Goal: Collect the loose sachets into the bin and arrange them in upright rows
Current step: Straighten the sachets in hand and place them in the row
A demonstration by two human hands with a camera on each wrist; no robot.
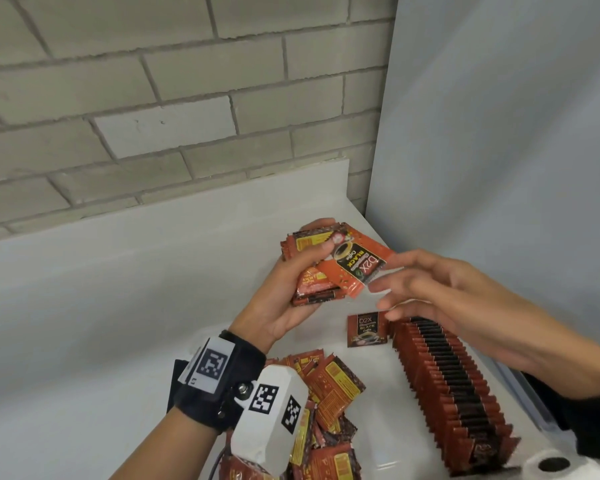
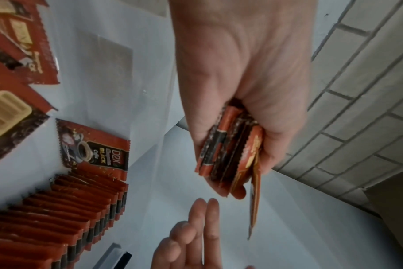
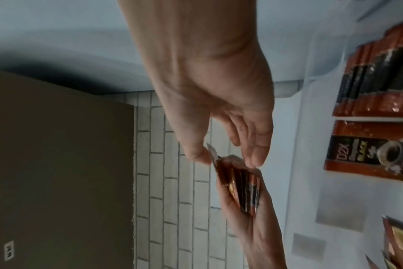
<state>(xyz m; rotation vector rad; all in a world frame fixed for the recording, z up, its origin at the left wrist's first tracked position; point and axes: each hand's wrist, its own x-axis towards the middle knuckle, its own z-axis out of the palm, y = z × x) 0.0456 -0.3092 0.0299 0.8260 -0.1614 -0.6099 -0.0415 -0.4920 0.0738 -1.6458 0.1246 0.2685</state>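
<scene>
— Nearest, loose sachets (image 1: 326,410) heaped flat beside the upright row (image 1: 454,393) in the bin (image 1: 388,455)?
— Yes; beyond them, left hand (image 1: 284,296) grips a squared stack (image 1: 312,268), probably for slotting in.
— Right hand (image 1: 465,299)?
— Fingers spread, empty, reaching for the skewed top sachet (image 1: 357,265).

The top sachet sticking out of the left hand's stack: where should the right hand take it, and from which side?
Judging by its pose, at the free corner: the top sachet juts askew from the stack that the left hand grips. The open right hand could pinch that corner flat, thumb over and fingers under, from the right, clear of the left thumb.
</scene>
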